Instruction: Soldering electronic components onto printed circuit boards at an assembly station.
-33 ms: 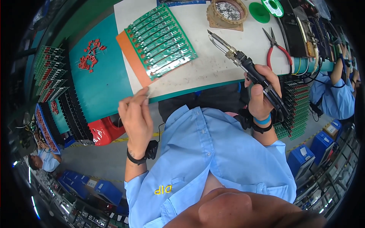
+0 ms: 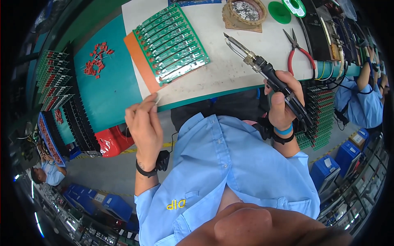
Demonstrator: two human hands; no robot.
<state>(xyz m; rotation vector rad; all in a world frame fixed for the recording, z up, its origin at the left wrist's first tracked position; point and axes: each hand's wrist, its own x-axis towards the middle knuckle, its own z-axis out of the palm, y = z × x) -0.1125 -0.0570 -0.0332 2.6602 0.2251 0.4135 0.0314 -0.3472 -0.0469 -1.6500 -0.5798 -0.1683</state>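
My right hand [image 2: 285, 98] is closed around the black handle of a soldering iron [image 2: 271, 74]. Its metal tip points up and left above the white work surface, apart from the boards. At the table's front edge, the thumb and fingers of my left hand [image 2: 144, 127] are pinched together on a thin pale wire, probably solder wire; only a short end shows at the fingertips. Just beyond that hand lies a green panel of circuit boards [image 2: 174, 45], tilted on an orange sheet [image 2: 137, 57].
Loose red components [image 2: 96, 61] lie on the green mat [image 2: 111, 90]. Red-handled pliers [image 2: 301, 53], a round pot [image 2: 246, 14] of silvery scraps and a solder spool [image 2: 294, 7] are farther back. Racked boards [image 2: 55, 80] stand left, more boards [image 2: 320, 115] right. Other people work nearby.
The circuit board panel and orange sheet have shifted slightly left. My left hand has also moved a little left, still pinched. My right hand and the soldering iron look unmoved.
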